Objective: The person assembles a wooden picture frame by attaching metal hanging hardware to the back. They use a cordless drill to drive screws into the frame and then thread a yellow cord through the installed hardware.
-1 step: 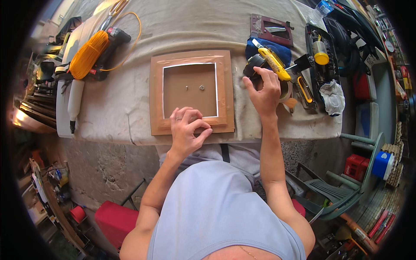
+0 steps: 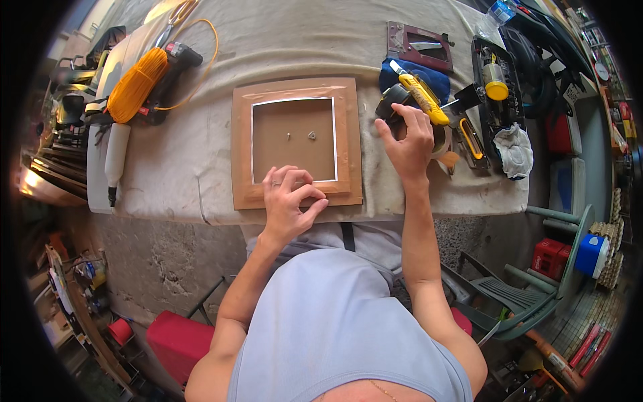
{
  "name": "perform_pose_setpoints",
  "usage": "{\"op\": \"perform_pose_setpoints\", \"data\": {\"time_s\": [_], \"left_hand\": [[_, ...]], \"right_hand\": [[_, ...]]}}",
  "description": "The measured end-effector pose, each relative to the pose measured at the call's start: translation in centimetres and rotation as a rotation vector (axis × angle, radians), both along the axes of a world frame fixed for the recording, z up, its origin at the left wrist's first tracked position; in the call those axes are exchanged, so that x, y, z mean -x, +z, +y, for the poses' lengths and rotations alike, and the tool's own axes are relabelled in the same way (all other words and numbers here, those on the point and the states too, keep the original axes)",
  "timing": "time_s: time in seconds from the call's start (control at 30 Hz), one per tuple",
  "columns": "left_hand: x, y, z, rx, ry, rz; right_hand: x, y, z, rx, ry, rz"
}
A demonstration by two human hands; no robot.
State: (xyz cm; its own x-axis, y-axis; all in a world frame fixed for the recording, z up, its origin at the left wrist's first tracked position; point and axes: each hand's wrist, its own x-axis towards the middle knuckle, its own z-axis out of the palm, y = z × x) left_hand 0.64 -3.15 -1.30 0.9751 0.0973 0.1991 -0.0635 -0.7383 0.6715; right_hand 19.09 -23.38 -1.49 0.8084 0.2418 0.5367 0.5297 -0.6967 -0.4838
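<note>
A square brown frame (image 2: 242, 134) lies flat on the cloth-covered table in front of me, brown tape along its inner border and a white edge round its opening. On the backing inside rest a small screw (image 2: 289, 136) and a small metal hanger piece (image 2: 312, 135). My left hand (image 2: 288, 199) is over the frame's near side, thumb and forefinger pinched together; what they hold, if anything, is too small to tell. Right of the frame, my right hand (image 2: 410, 142) has thumb and fingers apart, beside a black tape roll (image 2: 388, 102) and a yellow utility knife (image 2: 423, 99).
Beyond the knife lie a blue cloth (image 2: 435, 82) and a maroon stapler (image 2: 400, 41). A brush (image 2: 449, 159), a second yellow cutter (image 2: 471, 139) and a black tool case (image 2: 479, 60) sit at right. Orange cord (image 2: 138, 75), a drill (image 2: 181, 57) and a white bottle (image 2: 116, 154) are at left.
</note>
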Motion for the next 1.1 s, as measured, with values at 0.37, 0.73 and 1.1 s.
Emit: {"op": "perform_pose_setpoints", "data": {"time_s": [0.37,0.73,1.1], "left_hand": [[-0.68,-0.42,0.09,0.006,-0.002,-0.036],[-0.69,-0.3,0.25,0.0,-0.005,-0.027],[-0.67,-0.35,0.23,-0.004,-0.004,-0.026]], "right_hand": [[-0.61,0.05,0.17,0.006,-0.008,-0.022],[-0.51,0.03,0.32,0.001,-0.009,-0.022],[-0.42,0.12,0.35,0.008,-0.012,-0.012]]}}
